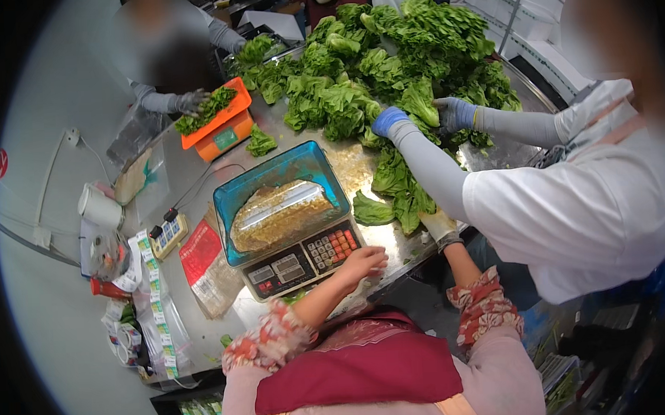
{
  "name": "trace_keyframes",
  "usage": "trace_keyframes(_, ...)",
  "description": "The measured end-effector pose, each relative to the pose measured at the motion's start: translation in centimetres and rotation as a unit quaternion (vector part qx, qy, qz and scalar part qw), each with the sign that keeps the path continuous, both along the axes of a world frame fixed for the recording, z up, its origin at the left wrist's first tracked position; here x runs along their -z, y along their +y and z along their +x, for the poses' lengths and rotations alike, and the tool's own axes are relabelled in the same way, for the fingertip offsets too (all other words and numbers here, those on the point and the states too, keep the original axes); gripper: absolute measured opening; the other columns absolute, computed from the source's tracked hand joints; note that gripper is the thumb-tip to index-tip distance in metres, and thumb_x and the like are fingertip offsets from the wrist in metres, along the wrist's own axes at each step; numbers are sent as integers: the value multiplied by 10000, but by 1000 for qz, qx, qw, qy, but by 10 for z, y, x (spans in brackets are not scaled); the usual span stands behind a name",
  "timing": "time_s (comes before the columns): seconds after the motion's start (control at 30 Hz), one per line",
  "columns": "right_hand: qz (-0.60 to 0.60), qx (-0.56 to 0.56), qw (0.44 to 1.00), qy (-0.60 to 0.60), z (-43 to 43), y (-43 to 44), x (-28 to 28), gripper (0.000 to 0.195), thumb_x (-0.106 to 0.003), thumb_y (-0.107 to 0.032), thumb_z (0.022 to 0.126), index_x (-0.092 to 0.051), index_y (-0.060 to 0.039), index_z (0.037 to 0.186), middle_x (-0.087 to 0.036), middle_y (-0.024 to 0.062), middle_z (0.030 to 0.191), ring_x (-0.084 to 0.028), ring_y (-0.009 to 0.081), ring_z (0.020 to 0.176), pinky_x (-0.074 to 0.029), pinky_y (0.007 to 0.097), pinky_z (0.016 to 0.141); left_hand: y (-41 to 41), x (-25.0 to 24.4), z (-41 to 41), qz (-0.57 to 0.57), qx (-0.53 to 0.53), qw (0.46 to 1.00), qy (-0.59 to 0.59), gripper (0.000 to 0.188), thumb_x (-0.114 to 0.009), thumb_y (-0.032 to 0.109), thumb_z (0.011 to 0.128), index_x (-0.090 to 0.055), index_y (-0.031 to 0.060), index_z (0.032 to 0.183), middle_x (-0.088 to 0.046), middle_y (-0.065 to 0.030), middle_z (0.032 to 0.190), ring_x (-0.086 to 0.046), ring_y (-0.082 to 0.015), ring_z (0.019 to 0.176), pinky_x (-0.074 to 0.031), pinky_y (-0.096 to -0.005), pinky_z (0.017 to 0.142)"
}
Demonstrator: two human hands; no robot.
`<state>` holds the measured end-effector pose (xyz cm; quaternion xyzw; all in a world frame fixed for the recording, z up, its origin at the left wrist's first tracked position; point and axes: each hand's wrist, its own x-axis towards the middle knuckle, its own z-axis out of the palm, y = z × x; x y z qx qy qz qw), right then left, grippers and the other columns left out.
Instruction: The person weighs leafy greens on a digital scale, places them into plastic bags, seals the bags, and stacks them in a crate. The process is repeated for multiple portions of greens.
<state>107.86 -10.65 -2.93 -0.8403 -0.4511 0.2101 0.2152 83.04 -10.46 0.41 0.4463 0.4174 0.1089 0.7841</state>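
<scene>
My left hand (365,263), bare, hovers at the lower right corner of the digital scale (313,268), fingers stretched out and nothing in them. On the scale a blue tray (311,156) holds a wet, brown-stained clear plastic sheet (280,215). My right hand (440,226), in a pale work glove, is at the table's front edge against romaine-like lettuce heads (407,204); its fingertips are partly hidden, so whether it grips them cannot be told. One loose lettuce head (372,209) lies just left of it.
A co-worker's gloved hands (391,120) handle lettuce at the big leafy pile (333,96). Another person's gloved hand (191,101) rests on greens on an orange scale (226,135). A power strip (168,236), red-and-white bag (209,257) and label strip (153,293) lie left.
</scene>
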Motion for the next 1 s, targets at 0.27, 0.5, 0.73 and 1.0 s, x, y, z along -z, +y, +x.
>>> trace_keyframes(0.27, 94, 131, 703, 693, 0, -42, 100, 238, -558, -198, 849, -560, -53, 1038, -626, 43, 893, -604, 154, 752, -492, 263, 575, 20, 51, 81, -35, -131, 991, 6, 427, -578, 239, 847, -446, -30, 1150, -568, -73, 893, -539, -147, 754, -454, -294, 651)
trace_keyframes(0.5, 179, -70, 796, 573, -94, -60, -32, 321, -591, -93, 794, -518, -2, 1093, -596, 60, 972, -589, 160, 836, -499, 266, 690, -6, -20, 16, 331, -201, 920, 66, 275, -570, 221, 848, -535, -13, 989, -582, -66, 845, -526, -128, 729, -425, -268, 632)
trace_keyframes(0.73, 178, -273, 865, 381, -191, 57, -107, 408, -614, -277, 768, -549, 11, 1050, -619, 142, 974, -589, 233, 884, -449, 323, 779, 57, -69, -124, 546, -351, 652, 392, 310, -672, 283, 733, -562, 26, 867, -580, -114, 777, -572, -263, 678, -458, -351, 603)
trace_keyframes(1.0, 107, -300, 948, -2, -250, 125, -80, 512, -529, -466, 787, -581, -2, 995, -623, 163, 941, -602, 289, 888, -471, 354, 774, 89, -42, -156, 499, -141, 609, 600, 474, -593, 515, 741, -584, 41, 730, -613, -149, 711, -605, -315, 667, -464, -416, 574)
